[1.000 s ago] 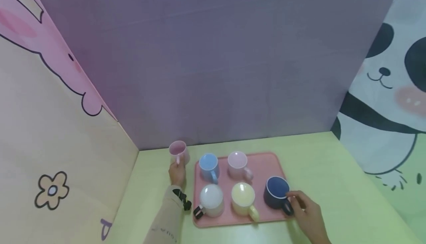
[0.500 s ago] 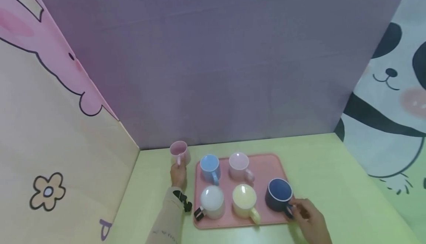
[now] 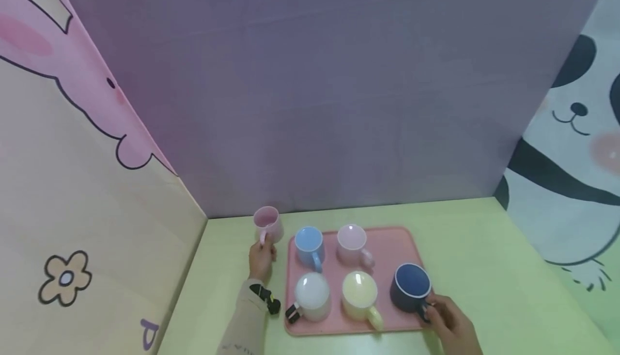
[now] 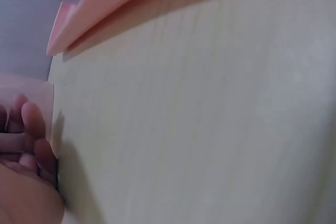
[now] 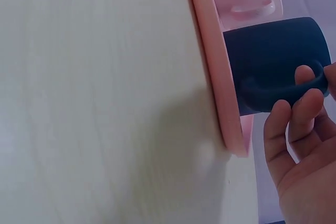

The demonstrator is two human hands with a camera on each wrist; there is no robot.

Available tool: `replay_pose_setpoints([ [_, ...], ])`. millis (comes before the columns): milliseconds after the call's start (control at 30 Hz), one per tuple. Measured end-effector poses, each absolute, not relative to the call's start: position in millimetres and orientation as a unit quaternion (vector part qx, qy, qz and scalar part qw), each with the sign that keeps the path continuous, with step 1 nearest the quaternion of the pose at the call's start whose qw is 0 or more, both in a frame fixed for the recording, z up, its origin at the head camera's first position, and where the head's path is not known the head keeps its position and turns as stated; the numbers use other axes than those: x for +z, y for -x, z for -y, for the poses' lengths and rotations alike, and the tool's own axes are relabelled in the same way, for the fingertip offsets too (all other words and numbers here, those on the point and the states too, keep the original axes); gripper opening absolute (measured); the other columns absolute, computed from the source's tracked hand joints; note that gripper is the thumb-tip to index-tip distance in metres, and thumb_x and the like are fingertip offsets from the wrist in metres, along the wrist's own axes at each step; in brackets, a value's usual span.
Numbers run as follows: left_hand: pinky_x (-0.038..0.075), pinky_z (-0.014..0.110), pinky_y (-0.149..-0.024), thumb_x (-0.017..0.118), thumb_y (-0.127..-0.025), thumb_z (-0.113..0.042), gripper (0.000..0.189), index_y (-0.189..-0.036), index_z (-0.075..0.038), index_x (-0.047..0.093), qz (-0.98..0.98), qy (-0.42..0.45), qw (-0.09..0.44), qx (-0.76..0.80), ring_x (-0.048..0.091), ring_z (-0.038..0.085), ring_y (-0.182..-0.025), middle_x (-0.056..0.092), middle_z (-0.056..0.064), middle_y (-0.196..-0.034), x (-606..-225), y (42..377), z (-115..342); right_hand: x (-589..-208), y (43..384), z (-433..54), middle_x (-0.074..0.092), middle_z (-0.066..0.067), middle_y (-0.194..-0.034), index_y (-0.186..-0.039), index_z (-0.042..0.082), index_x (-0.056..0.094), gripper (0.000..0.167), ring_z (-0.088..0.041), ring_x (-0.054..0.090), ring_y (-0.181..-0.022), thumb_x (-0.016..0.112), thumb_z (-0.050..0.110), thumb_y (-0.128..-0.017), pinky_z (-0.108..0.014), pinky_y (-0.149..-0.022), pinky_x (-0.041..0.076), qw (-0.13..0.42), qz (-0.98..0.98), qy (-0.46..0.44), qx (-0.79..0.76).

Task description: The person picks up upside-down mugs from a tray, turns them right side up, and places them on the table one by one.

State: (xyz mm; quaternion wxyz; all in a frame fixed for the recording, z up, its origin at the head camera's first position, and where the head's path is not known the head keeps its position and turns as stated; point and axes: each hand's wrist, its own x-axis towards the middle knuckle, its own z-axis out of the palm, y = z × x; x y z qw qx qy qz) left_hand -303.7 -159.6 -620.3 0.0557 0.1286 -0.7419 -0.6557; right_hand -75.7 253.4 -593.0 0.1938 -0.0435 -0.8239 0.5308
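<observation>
My left hand [image 3: 261, 261] holds the handle of a pink mug [image 3: 274, 229], which stands on the table left of the tray. In the left wrist view, curled fingers [image 4: 33, 121] show beside the mug's pale pink wall [image 4: 37, 95]. My right hand [image 3: 452, 320] pinches the handle of a dark blue mug [image 3: 406, 295] at the right front of the pink tray [image 3: 389, 245]. The right wrist view shows thumb and fingers around that handle, and the dark blue mug [image 5: 278, 51] upright on the tray.
Also on the tray are a light blue mug [image 3: 306, 247], a pale pink mug [image 3: 350, 247], a white mug [image 3: 315, 298] with a black-banded handle and a yellow mug [image 3: 358, 296]. A grey-purple wall [image 3: 339, 102] borders the table's back; printed panels flank the sides.
My right hand has gone from touching the dark blue mug near its rim to pinching its handle. My left hand keeps its hold on the pink mug. The head view has shifted slightly.
</observation>
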Motion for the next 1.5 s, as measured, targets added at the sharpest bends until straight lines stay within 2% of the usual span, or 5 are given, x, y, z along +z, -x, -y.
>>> replay_pose_setpoints([
  [467, 0.056, 0.025, -0.072, 0.070, -0.098, -0.021, 0.030, -0.112, 0.006, 0.065, 0.656, -0.102, 0.059, -0.745, 0.059, 0.012, -0.079, 0.065, 0.003, -0.094, -627.8, 299.6, 170.4, -605.9, 74.6, -245.2, 0.061, 0.000, -0.072, -0.115, -0.005, 0.057, 0.016, -0.007, 0.055, -0.058, 0.055, -0.008, -0.100, -0.020, -0.053, 0.047, 0.215, 0.816, 0.054, 0.533],
  [767, 0.056, 0.025, -0.079, 0.072, -0.097, -0.020, 0.041, -0.127, 0.006, 0.063, 0.574, -0.095, 0.039, -0.813, 0.062, 0.011, -0.082, 0.067, -0.001, -0.097, -631.9, 293.1, 180.3, -607.3, 74.9, -246.3, 0.051, 0.007, -0.071, -0.087, 0.005, 0.067, 0.021, -0.002, 0.048, -0.064, 0.058, 0.015, -0.104, -0.017, -0.058, 0.039, 0.182, 0.850, 0.138, 0.476],
  [1033, 0.052, 0.023, -0.082, 0.057, -0.105, -0.033, 0.039, -0.125, 0.000, 0.063, 0.502, -0.092, 0.031, -0.859, 0.059, 0.010, -0.088, 0.064, 0.001, -0.107, -636.2, 290.8, 191.0, -602.7, 79.4, -256.5, 0.069, -0.009, -0.073, -0.113, 0.000, 0.070, 0.061, -0.009, 0.057, -0.062, 0.045, 0.055, -0.105, -0.025, -0.056, 0.048, -0.043, 0.792, 0.230, 0.564],
  [1267, 0.055, 0.023, -0.082, 0.063, -0.101, -0.032, 0.045, -0.126, 0.005, 0.063, 0.522, -0.102, 0.038, -0.846, 0.060, 0.010, -0.087, 0.063, 0.003, -0.103, -638.8, 291.2, 190.5, -602.2, 84.0, -267.3, 0.076, -0.001, -0.082, -0.103, 0.016, 0.067, 0.068, -0.009, 0.064, -0.063, 0.021, 0.066, -0.104, -0.024, -0.060, 0.054, -0.203, 0.565, 0.184, 0.778],
  [1500, 0.056, 0.022, -0.078, 0.064, -0.100, -0.039, 0.055, -0.131, 0.007, 0.059, 0.587, -0.095, 0.021, -0.804, 0.060, 0.011, -0.085, 0.062, 0.002, -0.096, -635.5, 294.6, 185.0, -596.5, 86.9, -267.8, 0.079, 0.002, -0.088, -0.096, 0.026, 0.068, 0.058, -0.006, 0.068, -0.068, 0.022, 0.061, -0.104, -0.022, -0.067, 0.057, -0.211, 0.489, 0.206, 0.821],
])
